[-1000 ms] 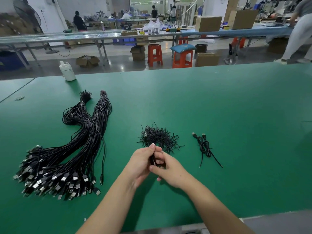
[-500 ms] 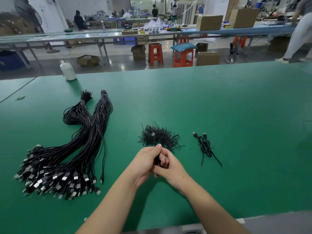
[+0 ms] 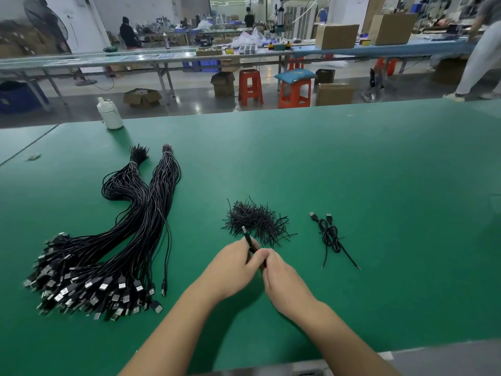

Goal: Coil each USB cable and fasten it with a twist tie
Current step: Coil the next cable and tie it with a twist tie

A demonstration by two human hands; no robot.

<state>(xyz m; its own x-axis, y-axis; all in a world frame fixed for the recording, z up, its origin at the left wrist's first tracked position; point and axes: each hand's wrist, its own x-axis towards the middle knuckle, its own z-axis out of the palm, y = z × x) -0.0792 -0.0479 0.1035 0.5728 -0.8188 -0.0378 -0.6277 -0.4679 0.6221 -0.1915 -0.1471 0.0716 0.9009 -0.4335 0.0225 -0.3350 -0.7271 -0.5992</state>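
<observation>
Where our two hands meet low over the green tabletop (image 3: 352,164), we hold one black cable (image 3: 249,238) between them: the left hand (image 3: 233,270) curls its fingers round it, and the right hand (image 3: 284,275) pinches it from the other side, fingertips touching those of the left. A short end of the cable with its plug sticks up past the left fingers toward the ties (image 3: 257,221), a loose black heap lying just beyond our hands. To the right of that heap, apart from it, lies a coiled cable (image 3: 329,236) with two plugs pointing away from us and two thin ends trailing toward us. Well to the left, a big bundle (image 3: 130,226) of uncoiled cables stretches across the tabletop, its silver plugs fanned out near us and its far ends bound. A white bottle (image 3: 109,115) stands at the far left edge of the tabletop.
</observation>
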